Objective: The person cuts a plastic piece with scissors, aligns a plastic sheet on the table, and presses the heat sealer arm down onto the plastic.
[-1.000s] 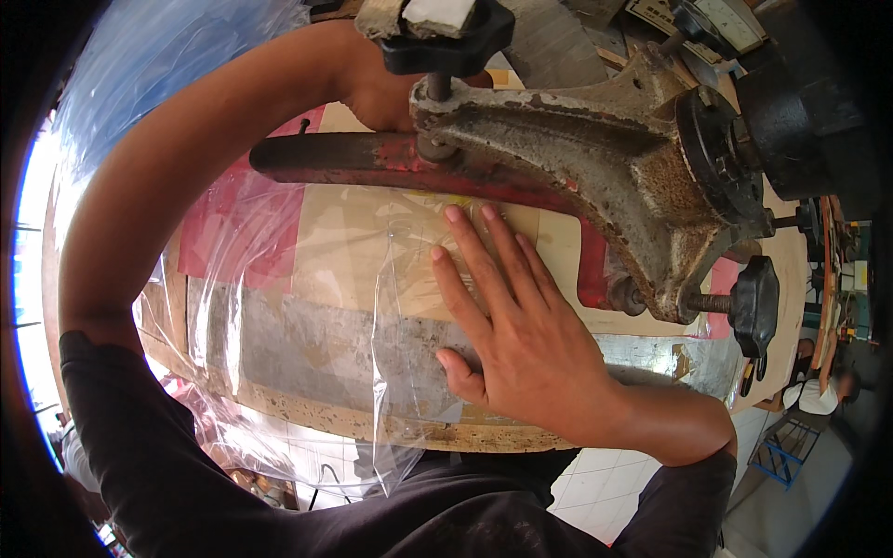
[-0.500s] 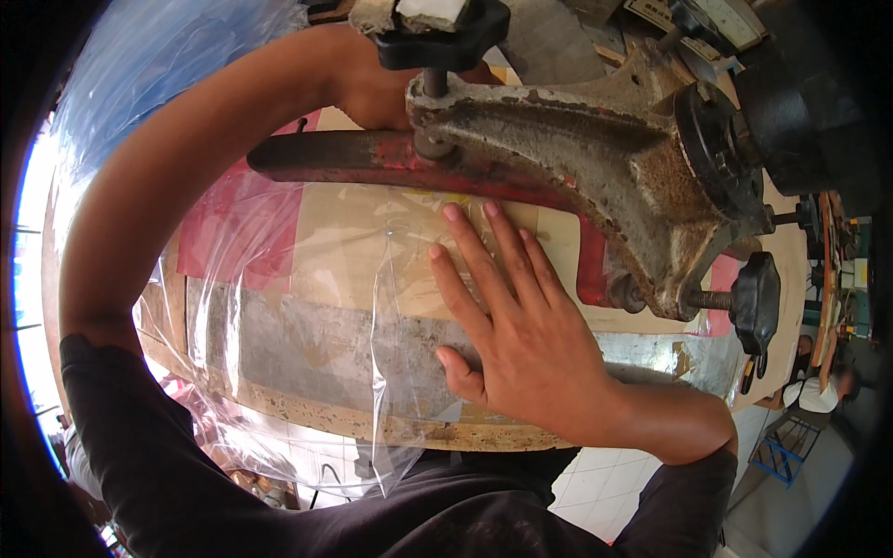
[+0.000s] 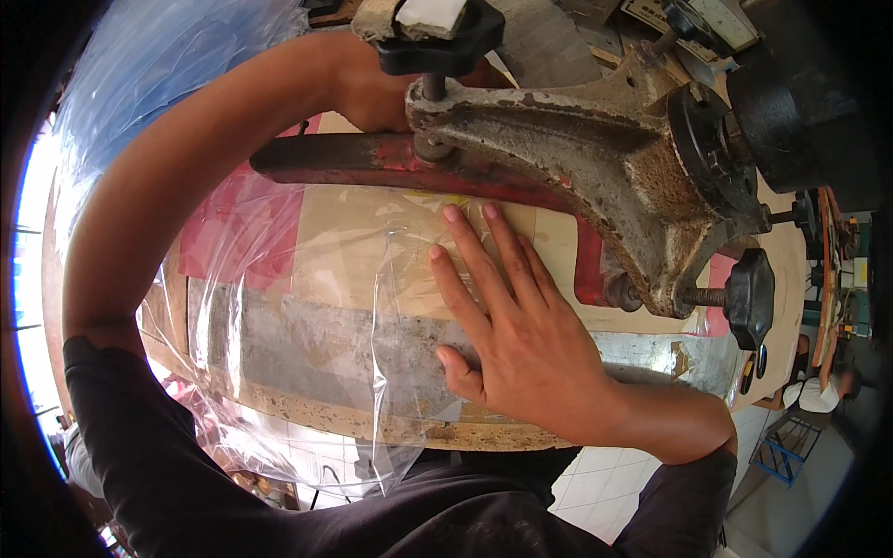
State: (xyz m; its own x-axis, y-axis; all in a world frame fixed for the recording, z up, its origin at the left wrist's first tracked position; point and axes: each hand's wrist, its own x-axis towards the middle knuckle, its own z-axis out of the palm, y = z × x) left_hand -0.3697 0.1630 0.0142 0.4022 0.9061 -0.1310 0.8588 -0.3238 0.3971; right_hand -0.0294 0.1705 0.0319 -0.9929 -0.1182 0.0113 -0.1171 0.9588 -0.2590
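My right hand (image 3: 523, 339) lies flat, fingers spread, on a clear plastic sheet (image 3: 377, 353) that covers a tan work surface (image 3: 339, 242). Its fingertips are just short of a worn red metal bar (image 3: 502, 181). The sheet droops over the near edge toward my body. My left arm curves around the left end of the bar, and my left hand (image 3: 377, 88) is at its far side. A cast-metal bracket (image 3: 558, 126) and a black knob (image 3: 437, 42) cover the left fingers, so what they touch is hidden.
A bluish heap of clear plastic (image 3: 177, 84) lies at the far left. More black knobs (image 3: 749, 298) stick out from the bracket at the right. A grey metal strip (image 3: 298, 335) runs along the near side. A person (image 3: 819, 392) is in the background at right.
Both hands stay in nearly the same place. The view has shifted very slightly; nothing has been taken hold of or let go that I can see.
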